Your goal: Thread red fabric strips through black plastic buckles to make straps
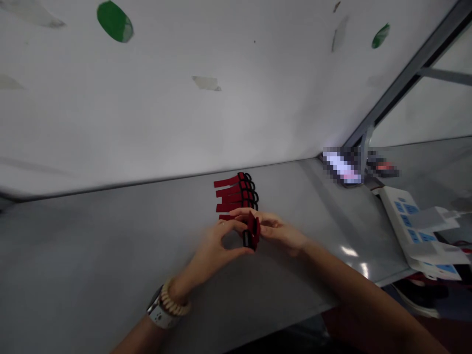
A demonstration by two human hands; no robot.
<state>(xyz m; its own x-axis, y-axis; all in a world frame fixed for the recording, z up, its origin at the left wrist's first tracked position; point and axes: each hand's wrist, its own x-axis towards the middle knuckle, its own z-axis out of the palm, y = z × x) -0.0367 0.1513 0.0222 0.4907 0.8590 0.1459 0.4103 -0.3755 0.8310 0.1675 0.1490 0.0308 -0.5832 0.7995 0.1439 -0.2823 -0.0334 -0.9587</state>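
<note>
Both my hands meet over a grey table (92, 255) and pinch one red strap with a black buckle (252, 232). My left hand (217, 248) grips it from the left with thumb and fingers closed; a watch and a bead bracelet sit on that wrist. My right hand (282, 232) holds the strap's right side with closed fingers. Just behind the hands lies a neat row of several red straps with black rings (236, 194), flat on the table.
A white wall (184, 123) with green marks rises behind the table. At the right edge lie white cards with blue labels (416, 226) and a blurred-out object (342, 166) near a metal frame post (405, 78).
</note>
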